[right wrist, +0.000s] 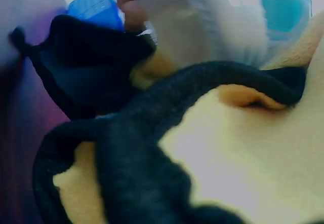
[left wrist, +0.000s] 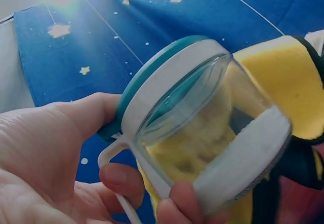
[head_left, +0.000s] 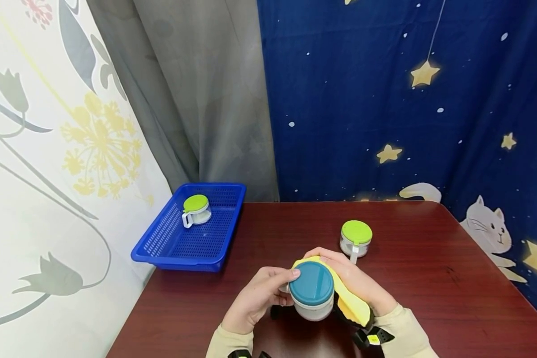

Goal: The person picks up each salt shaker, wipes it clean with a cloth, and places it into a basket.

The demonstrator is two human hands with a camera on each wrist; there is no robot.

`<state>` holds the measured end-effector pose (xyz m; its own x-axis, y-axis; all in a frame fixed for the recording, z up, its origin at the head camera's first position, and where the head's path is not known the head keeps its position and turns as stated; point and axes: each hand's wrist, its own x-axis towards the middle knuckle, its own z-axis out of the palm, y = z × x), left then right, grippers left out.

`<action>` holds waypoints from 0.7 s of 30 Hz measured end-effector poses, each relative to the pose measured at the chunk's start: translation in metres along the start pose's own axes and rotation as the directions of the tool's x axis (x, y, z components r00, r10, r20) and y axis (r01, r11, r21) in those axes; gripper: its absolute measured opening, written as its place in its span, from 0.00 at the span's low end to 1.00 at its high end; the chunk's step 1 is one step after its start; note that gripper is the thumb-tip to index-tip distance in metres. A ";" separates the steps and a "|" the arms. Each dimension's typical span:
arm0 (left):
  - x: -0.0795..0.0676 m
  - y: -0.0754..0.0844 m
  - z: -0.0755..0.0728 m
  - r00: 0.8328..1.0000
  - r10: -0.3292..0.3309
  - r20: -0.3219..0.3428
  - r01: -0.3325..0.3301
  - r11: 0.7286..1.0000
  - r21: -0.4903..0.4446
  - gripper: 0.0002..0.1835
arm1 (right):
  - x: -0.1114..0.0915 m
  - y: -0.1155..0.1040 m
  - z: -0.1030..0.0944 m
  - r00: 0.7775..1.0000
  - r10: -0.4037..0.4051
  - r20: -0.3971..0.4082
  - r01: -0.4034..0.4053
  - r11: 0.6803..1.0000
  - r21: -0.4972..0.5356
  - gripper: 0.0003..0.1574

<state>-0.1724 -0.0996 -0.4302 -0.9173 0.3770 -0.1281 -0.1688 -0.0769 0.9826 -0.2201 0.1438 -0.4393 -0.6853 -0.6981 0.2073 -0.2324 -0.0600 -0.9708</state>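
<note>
My left hand grips a clear seasoning jar by its white side handle, with the thumb on the teal lid. In the left wrist view the jar is tilted, and white grainy stuff lies inside it. Pressed around the jar's far right side is a yellow cloth with black edging, held by my right hand. The cloth covers most of the right fingers. The right wrist view is blurred, mostly filled by the cloth and the jar above it.
Behind the right hand, a jar with a green lid stands on the dark red table. A blue basket at the back left holds another green-lidded jar. Curtains hang beyond the table's far edge.
</note>
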 end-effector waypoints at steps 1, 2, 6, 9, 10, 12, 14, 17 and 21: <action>0.001 0.001 -0.001 1.000 0.003 -0.012 -0.003 1.000 -0.012 0.15 | 0.000 0.003 0.000 1.000 0.002 -0.008 -0.002 1.000 -0.005 0.22; 0.001 0.001 -0.001 1.000 0.006 -0.024 -0.007 1.000 -0.024 0.15 | 0.000 0.006 0.000 1.000 0.005 -0.023 -0.006 1.000 -0.014 0.22; 0.003 0.001 -0.002 0.998 0.014 -0.055 -0.017 0.998 -0.055 0.16 | 0.000 0.013 -0.001 0.996 0.015 -0.092 -0.020 0.998 -0.059 0.21; 0.004 0.001 -0.002 0.997 0.013 -0.072 -0.019 0.997 -0.079 0.16 | 0.001 0.014 0.000 0.986 0.023 -0.163 -0.040 0.995 -0.096 0.21; 0.005 0.000 -0.001 0.996 0.016 -0.083 -0.023 0.996 -0.085 0.16 | 0.001 0.013 0.001 0.981 0.026 -0.193 -0.048 0.993 -0.110 0.21; 0.007 0.000 -0.001 0.992 0.022 -0.120 -0.033 0.996 -0.089 0.15 | 0.001 0.012 0.002 0.964 0.051 -0.261 -0.083 0.990 -0.110 0.21; 0.008 0.001 0.001 0.985 0.032 -0.167 -0.047 0.995 -0.086 0.16 | 0.001 0.010 0.003 0.940 0.076 -0.332 -0.112 0.990 -0.091 0.20; 0.011 0.003 0.004 0.973 0.050 -0.225 -0.072 0.993 -0.091 0.17 | 0.001 0.006 0.005 0.901 0.080 -0.427 -0.112 0.992 -0.050 0.19; 0.012 0.005 0.010 0.955 0.069 -0.289 -0.109 0.986 -0.126 0.18 | 0.001 0.002 0.008 0.838 0.052 -0.543 -0.091 0.995 -0.045 0.18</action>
<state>-0.1807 -0.0864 -0.4259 -0.9918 0.0875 -0.0933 -0.1115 -0.2332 0.9660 -0.2154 0.1376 -0.4422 -0.9613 -0.2007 0.1887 -0.1997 0.0355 -0.9792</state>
